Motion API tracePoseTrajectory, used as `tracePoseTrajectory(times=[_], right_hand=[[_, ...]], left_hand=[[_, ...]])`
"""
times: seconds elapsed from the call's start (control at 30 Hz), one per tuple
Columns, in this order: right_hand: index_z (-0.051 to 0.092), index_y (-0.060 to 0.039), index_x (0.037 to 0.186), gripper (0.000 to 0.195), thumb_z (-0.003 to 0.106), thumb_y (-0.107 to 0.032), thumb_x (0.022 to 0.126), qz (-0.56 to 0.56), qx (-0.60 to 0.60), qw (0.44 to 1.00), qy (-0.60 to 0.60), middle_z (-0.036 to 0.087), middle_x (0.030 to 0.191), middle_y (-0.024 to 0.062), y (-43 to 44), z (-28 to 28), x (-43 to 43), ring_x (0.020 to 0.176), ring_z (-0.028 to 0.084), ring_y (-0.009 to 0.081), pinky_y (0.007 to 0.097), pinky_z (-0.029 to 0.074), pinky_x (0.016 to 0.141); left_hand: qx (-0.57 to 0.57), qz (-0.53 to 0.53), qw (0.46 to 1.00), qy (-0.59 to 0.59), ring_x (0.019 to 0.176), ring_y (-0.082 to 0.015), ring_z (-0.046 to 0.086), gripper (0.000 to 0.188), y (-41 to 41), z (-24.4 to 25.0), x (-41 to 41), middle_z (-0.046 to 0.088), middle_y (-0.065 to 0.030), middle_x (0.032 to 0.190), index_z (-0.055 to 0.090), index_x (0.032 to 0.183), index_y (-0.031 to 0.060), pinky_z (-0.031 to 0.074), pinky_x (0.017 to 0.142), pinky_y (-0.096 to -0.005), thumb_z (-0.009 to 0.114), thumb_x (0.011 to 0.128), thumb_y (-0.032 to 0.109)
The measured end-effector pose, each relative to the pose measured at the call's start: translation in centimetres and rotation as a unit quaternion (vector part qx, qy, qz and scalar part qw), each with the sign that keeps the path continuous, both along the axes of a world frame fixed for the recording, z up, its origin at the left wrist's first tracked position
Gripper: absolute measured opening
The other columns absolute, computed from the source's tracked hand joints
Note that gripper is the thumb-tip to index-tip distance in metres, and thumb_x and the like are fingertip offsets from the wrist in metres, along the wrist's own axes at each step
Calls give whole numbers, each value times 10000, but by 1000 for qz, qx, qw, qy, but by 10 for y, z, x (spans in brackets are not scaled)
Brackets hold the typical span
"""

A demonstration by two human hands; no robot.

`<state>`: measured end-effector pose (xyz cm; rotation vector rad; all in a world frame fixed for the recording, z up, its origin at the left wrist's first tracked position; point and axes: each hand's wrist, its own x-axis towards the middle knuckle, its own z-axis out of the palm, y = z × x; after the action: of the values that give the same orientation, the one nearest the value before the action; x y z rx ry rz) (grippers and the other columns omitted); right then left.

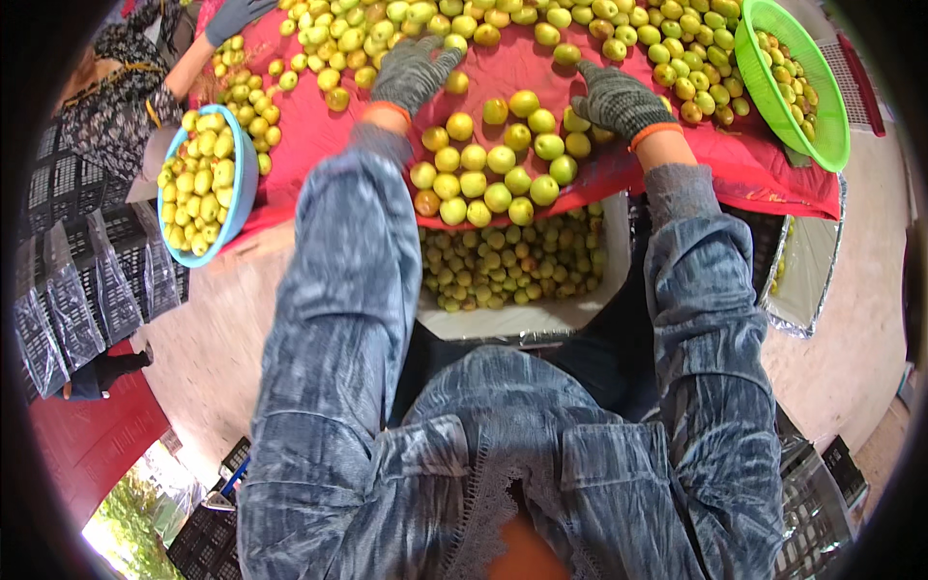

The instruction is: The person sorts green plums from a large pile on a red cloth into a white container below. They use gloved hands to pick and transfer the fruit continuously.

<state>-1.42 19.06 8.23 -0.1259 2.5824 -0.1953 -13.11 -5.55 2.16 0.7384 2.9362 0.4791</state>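
Note:
Yellow-green fruits that look like jujubes (pixel 500 158) lie in a loose group on a red cloth (pixel 362 134) between my hands. My left hand (pixel 412 76), in a grey knit glove, reaches to the edge of the larger fruit heap (pixel 348 36). Its fingers are spread beside several fruits, and whether they touch is unclear. My right hand (pixel 622 100), gloved alike, has thumb and forefinger apart. Its forefinger points at a single fruit (pixel 567 54), with nothing seen in its grasp. Below the cloth edge, a white-lined crate (pixel 500 326) holds many more fruits.
A blue basin (pixel 250 170) of fruits stands at the left, and a green plastic basket (pixel 834 138) of fruits leans at the right. Another person's gloved hand (pixel 235 18) rests at the upper left. Black crates (pixel 80 283) with plastic liners are stacked at the left.

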Motion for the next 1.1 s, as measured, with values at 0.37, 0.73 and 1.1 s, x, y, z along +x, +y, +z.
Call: tracePoseTrajectory(times=[0.37, 0.73, 1.1], right_hand=[[568, -48, 1055, 441, 568, -389, 775, 80, -100, 992, -20, 643, 942, 151, -59, -17, 51, 874, 624, 297, 408, 482, 765], [584, -48, 1092, 487, 563, -425, 784, 31, -192, 981, 12, 599, 1089, 188, -53, 0, 81, 1015, 568, 334, 408, 444, 872], [494, -34, 1228, 564, 527, -428, 826, -14, -87, 991, 105, 540, 1191, 205, 3, 14, 43, 1097, 525, 327, 395, 409, 936]], left_hand=[[-51, -108, 988, -101, 1209, -358, 388, 569, -36, 3, 133, 453, -211, 1257, 517, 1235, 141, 310, 1021, -430, 570, 800, 505], [-25, -73, 994, 82, 1147, -364, 449, 467, -58, 14, 155, 528, -204, 1181, 561, 1161, 66, 378, 953, -457, 613, 808, 368], [-32, -50, 998, -17, 1152, -337, 469, 507, 70, 2, 111, 535, -201, 1199, 513, 1226, 108, 380, 944, -429, 520, 819, 411]])
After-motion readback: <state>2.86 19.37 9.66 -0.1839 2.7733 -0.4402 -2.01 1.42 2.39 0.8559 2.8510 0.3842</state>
